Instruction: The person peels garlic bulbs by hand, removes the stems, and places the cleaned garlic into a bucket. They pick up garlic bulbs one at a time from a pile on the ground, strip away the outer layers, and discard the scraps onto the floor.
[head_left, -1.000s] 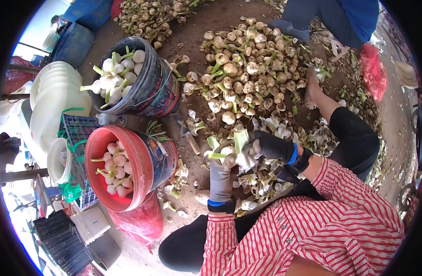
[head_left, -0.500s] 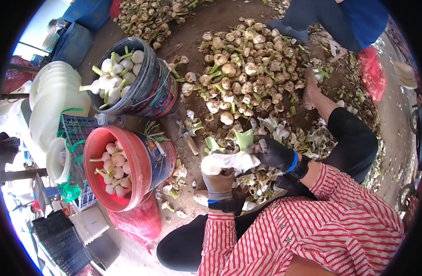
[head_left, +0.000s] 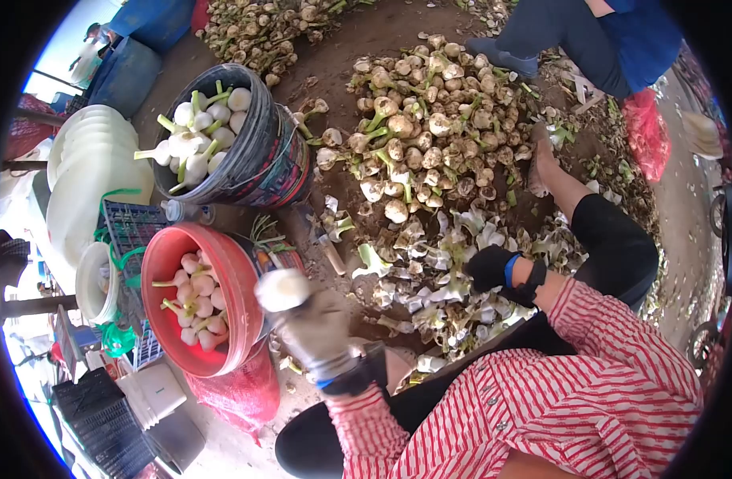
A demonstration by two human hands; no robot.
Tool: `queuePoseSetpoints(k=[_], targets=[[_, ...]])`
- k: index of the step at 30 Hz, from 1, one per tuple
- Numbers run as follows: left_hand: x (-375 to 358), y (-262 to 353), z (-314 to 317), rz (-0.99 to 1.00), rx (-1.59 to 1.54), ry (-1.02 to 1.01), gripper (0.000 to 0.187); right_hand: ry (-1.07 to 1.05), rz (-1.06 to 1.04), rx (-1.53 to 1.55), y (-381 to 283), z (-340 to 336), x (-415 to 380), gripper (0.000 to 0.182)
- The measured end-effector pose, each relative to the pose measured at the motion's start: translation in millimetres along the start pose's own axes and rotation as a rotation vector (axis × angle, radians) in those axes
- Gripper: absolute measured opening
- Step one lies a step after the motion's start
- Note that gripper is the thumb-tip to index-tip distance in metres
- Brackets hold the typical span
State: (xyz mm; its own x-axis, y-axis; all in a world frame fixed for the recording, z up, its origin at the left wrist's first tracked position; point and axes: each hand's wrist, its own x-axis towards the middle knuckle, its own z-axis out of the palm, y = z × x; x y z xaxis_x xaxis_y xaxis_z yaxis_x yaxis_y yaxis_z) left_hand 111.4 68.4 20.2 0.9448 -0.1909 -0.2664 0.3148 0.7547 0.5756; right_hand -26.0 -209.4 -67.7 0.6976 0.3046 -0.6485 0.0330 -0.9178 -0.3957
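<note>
A peeled white garlic bulb (head_left: 282, 289), blurred by motion, is in my left hand (head_left: 314, 327), which wears a light glove. This hand is beside the rim of the red bucket (head_left: 242, 319), where several peeled bulbs with short stems lie. My right hand (head_left: 489, 270), in a dark glove, is closed over the heap of peeled leaves and skins (head_left: 453, 311); whatever it may grip is hidden. A green-white leaf piece (head_left: 372, 262) lies on the heap's left side. Beyond is a large pile of unpeeled garlic (head_left: 438, 124).
A black bucket (head_left: 282, 164) filled with peeled garlic stands behind the red one. A red mesh bag (head_left: 242, 391) lies beneath the red bucket. Blue crates (head_left: 134, 227) and white tubs line the left. Another person's leg (head_left: 541, 36) is at the top right.
My left hand has moved left with the garlic bulb, toward the red bucket. My right hand has come away from the bulb, to the right. Stripped leaf no longer hangs from the bulb.
</note>
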Motion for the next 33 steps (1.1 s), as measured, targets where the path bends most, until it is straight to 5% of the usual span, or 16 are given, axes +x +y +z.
queuePoseSetpoints(k=[1,3,5,7,11,13,15,17,19,20,21,23,24,26,30,33], targets=[[-2,23,27,0.045,-0.362,-0.145,0.055,-0.003,0.003,0.002,9,3,15,0.023],[-5,39,52,0.136,-0.266,0.03,0.056,0.488,0.054,0.379,39,6,56,0.027],[0,25,39,0.101,-0.207,-0.029,0.054,0.829,0.263,0.347,40,-30,84,0.028],[0,-6,26,-0.233,-0.024,0.033,0.05,1.025,0.276,0.097,67,-42,131,0.024],[-9,-46,32,-0.31,0.248,0.128,0.043,0.759,0.365,-0.133,91,-51,163,0.023],[-12,-58,26,-0.316,0.309,0.126,0.038,0.935,0.3,0.059,91,-51,152,0.017],[-13,-71,18,-0.25,0.806,-0.052,0.037,0.989,0.291,0.229,83,-48,142,0.019],[-12,-83,16,-0.405,0.916,-0.057,0.051,0.636,0.142,1.088,69,-34,130,0.014],[-14,-110,3,-0.093,1.212,-0.127,0.07,0.48,0.161,1.414,4,-60,76,0.016],[-15,-116,3,-0.1,1.165,-0.132,0.082,0.526,-0.072,1.526,-10,-51,69,0.019],[-17,-114,12,-0.007,1.177,-0.203,0.073,0.547,-0.157,1.607,-24,-51,60,0.019],[-19,-113,8,0.022,1.186,-0.129,0.061,1.131,-0.412,0.218,-16,-26,74,0.019],[-21,-109,11,0.026,1.186,-0.132,0.061,1.135,-0.412,0.215,-18,-24,76,0.019],[-25,-101,20,0.126,1.282,-0.137,0.051,0.575,-0.437,1.434,-22,-18,79,0.021],[-29,-100,9,0.137,1.248,-0.165,0.051,0.637,-0.205,0.851,-49,-61,39,0.027],[-32,-98,9,0.128,1.227,-0.172,0.053,0.508,-0.283,1.228,-45,-53,35,0.033]])
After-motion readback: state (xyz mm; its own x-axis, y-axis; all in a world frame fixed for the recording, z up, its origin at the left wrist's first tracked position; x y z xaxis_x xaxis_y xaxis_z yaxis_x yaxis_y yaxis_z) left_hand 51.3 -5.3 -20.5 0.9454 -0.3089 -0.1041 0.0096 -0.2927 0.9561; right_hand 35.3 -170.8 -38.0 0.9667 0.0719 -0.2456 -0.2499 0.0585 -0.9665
